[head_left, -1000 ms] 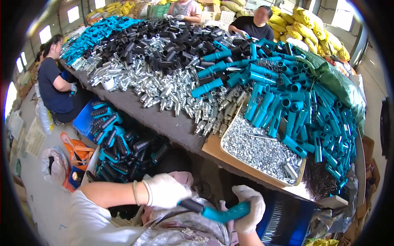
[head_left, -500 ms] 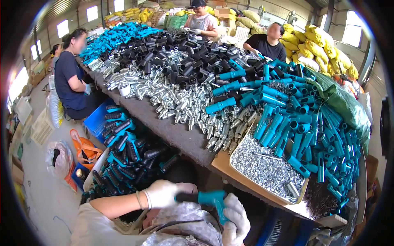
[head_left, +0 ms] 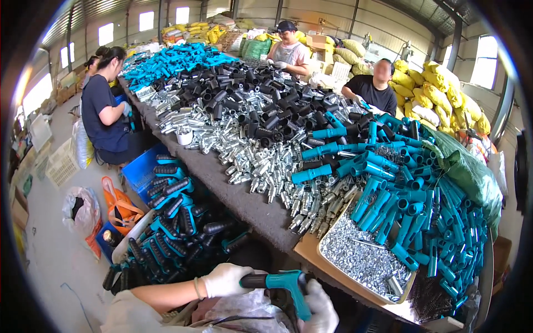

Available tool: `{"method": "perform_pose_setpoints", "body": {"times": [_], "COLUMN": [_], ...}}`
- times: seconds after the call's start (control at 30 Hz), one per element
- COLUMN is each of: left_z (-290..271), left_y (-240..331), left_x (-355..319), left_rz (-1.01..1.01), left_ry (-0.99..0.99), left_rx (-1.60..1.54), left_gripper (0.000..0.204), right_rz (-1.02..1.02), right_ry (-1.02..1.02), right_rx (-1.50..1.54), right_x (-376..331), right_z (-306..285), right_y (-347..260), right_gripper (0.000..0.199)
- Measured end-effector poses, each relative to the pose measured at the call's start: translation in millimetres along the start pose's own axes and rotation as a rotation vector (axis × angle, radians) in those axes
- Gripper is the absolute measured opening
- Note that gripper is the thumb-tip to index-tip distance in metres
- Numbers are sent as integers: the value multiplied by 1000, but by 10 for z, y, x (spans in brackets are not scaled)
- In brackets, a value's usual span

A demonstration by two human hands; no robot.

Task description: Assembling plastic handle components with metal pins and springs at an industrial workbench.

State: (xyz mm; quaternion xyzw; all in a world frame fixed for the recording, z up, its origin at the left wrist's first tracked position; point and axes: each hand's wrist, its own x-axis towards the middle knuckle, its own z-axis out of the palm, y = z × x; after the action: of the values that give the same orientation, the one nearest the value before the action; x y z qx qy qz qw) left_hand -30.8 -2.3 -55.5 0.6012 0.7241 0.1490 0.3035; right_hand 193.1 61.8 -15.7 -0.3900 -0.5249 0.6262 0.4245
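Note:
In front of my body I hold a teal, pistol-shaped tool body (head_left: 287, 282) with a black sleeve at its left end. My left hand (head_left: 225, 281), in a white glove, is closed round that black end. Also gloved in white, my right hand (head_left: 321, 311) grips the right side, by a dark end piece and the downward teal handle; its fingers partly hide them. Left of my hands, a heap of similar teal parts with ribbed black grips (head_left: 166, 236) lies below the table edge.
The long grey table (head_left: 216, 186) bears heaps of silver metal fittings (head_left: 261, 172), black sleeves (head_left: 272, 119) and teal tubes (head_left: 411, 205). A tray of small metal pieces (head_left: 355, 252) sits at its near edge. An orange bag (head_left: 119, 205) stands left. Three co-workers sit or stand round the table.
My view has shifted, so the table appears lower. The tool stays in both hands; its dark right end now shows above my right hand, which sits a little lower around the handle.

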Motion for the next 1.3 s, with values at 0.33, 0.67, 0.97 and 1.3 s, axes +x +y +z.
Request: {"method": "perform_pose_setpoints", "body": {"times": [0.33,0.67,0.97,1.3], "left_z": [134,-322,-175,-303], "left_y": [-132,123,72,203], "left_x": [-170,13,126,246], "left_rz": [255,472,400,798], "left_ry": [4,60,-32,296], "left_rx": [-19,481,358,659], "left_gripper": [34,10,17,11], "right_rz": [-965,153,-62,650], "right_ry": [-436,-481,-505,-558], "right_rx": [-327,75,-465,304], "right_x": [137,160,60,295], "right_z": [-44,-254,-396,-117], "right_y": [-12,302,215,556], "right_gripper": [22,60,73,81]}}
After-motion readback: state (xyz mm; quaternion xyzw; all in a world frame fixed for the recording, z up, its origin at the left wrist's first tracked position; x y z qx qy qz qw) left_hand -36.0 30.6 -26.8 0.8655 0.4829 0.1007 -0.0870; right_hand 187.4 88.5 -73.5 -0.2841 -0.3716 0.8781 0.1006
